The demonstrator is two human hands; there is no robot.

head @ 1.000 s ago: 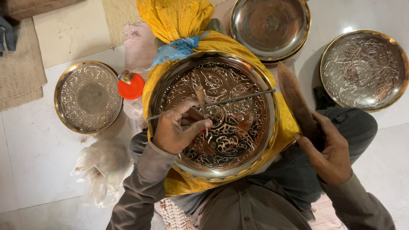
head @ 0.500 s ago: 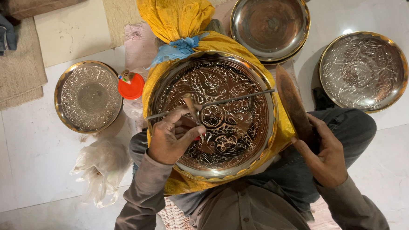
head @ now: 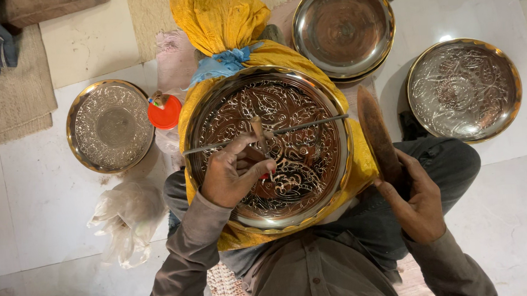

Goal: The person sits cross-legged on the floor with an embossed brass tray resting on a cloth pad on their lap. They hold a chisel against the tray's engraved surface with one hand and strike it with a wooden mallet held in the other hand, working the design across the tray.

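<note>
Engraving covers most of the big plate [head: 303, 164], which lies on a yellow cushion [head: 220, 18] in the person's lap: leaves and scrolls run round the centre and out toward the rim, so I judge the pattern largely cut, with only the patch under the fingers in work. The left hand [head: 232, 173] rests on the plate's left half, fingers pinched round a small chisel [head: 258, 133] held upright on the metal; a thin rod [head: 269, 132] lies across the plate. The right hand [head: 419, 200], at the plate's right edge, is wrapped tight round the handle of a wooden mallet [head: 376, 133], lifted clear of the chisel. On the floor, two patterned plates lie at the far left [head: 109, 126] and far right [head: 463, 89], looking finished; a plain stack [head: 343, 26] at the top looks untouched.
</note>
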